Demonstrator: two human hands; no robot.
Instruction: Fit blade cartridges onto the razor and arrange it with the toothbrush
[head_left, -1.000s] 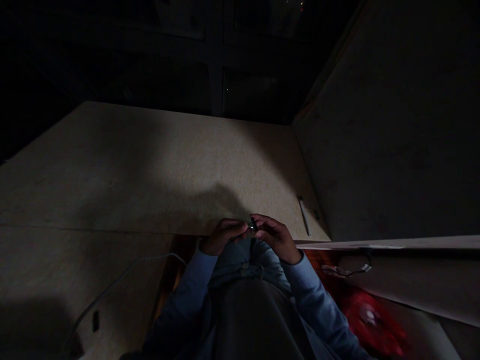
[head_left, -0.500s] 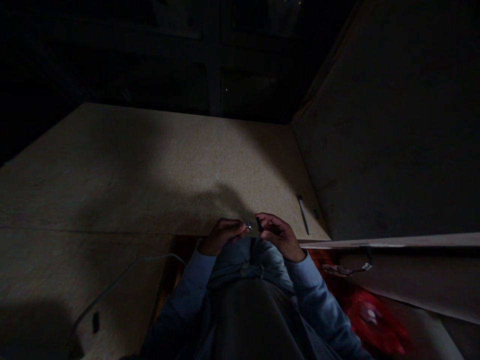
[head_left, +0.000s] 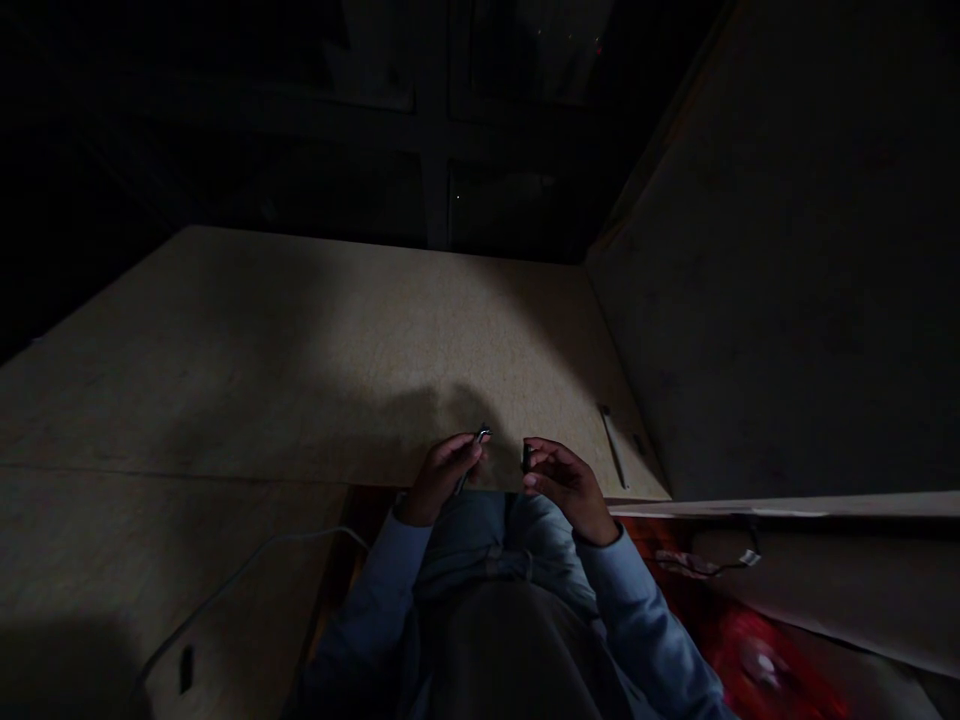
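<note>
Pinched in my left hand (head_left: 442,472) is a small slim tool with a shiny metal head (head_left: 482,433); part of its thin shaft shows below the fingers, and its exact kind is too dim to make out. My right hand (head_left: 570,485) grips a small dark flat piece (head_left: 526,458) between thumb and fingertips. Both hands are raised over the table's near edge, above my lap, with a gap between the two held things.
The pale tabletop (head_left: 360,330) spreads ahead, with a thin pen-like rod (head_left: 615,450) near its right end. A grey cable (head_left: 255,555) and a small dark block (head_left: 186,668) lie at left. A dark panel (head_left: 787,300) rises at right, above a red bag (head_left: 772,655).
My hands have moved apart. The left has turned so the metal head points up and more of the tool shows; the dark piece in the right has tilted more upright.
</note>
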